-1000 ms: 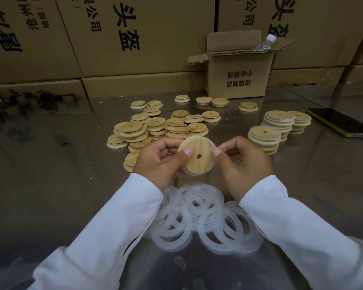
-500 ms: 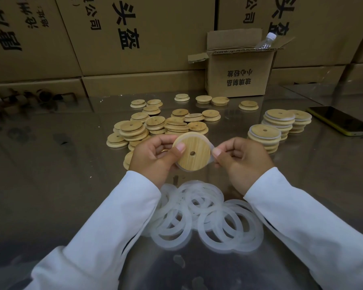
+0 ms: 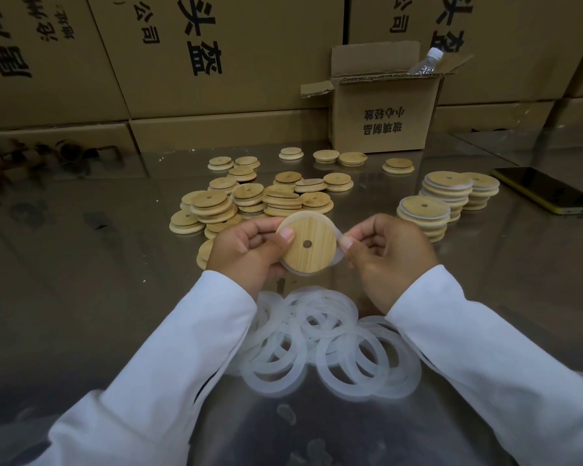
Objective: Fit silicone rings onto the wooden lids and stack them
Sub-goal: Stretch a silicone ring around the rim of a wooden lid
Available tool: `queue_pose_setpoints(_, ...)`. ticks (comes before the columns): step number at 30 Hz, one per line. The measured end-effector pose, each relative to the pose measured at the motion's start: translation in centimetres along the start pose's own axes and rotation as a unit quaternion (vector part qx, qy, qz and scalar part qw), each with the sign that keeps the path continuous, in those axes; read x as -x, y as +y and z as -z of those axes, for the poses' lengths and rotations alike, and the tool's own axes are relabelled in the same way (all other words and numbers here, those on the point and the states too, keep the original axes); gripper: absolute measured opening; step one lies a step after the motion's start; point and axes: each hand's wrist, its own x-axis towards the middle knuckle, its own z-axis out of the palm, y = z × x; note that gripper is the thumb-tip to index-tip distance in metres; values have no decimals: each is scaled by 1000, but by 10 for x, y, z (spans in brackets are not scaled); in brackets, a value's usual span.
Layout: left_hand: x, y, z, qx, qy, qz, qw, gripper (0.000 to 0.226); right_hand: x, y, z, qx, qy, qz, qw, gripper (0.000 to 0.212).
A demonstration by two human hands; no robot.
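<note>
The steel table (image 3: 81, 280) fills the left third of the frame, and that is where the widest room to move lies. It shows only reflections of the big printed cartons (image 3: 216, 62) that wall off the back edge.

Just left of centre, the loose wooden lids (image 3: 249, 200) lie in a low heap, and a few strays sit further back. My left hand (image 3: 246, 250) is raised in front of that heap. Its fingers curl behind the left edge of the wooden lid (image 3: 308, 243) and its thumb presses on the lid's face. The lid is held off the table, tilted towards me, with its small centre hole showing.

A silicone ring (image 3: 338, 229) sits behind the lid and peeks out round the rim. My right hand (image 3: 384, 253) pinches the ring between thumb and forefinger at the lid's right edge.

Low in the frame, between my two white sleeves, the spare rings (image 3: 323, 341) overlap in a pile close under my wrists.

The ringed stacks (image 3: 446, 193) stand right of my right hand, near it but apart. Behind them is a small open box (image 3: 384, 112) with a plastic bottle (image 3: 426, 62) sticking out. At the right edge a phone (image 3: 546, 193) lies flat, with a strip of open steel in front of it.
</note>
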Motion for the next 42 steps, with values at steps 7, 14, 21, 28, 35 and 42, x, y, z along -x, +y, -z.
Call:
queue_pose_setpoints(7,0,1,3,0,-5,-5,1000,13,2,-4,2,-42,-25,-39,998,21)
queue_pose_setpoints(14,0,1,2,7,-3,0,1000,11,1,-6,3,-62,-43,-63,995,21)
queue_pose_setpoints(21,0,2,2,3,-20,3,1000,11,0,-6,3,-69,-40,-72,994,24)
queue_pose_setpoints(28,0,1,3,-16,-13,-23,1000,11,1,-8,5,-102,-59,-93,989,22)
queue_pose_setpoints(35,0,1,2,-33,-5,-34,999,12,0,-7,3,-110,-56,-82,989,24)
queue_pose_setpoints(42,0,1,3,-53,0,-44,998,12,1,-6,2,-123,-59,-74,988,25)
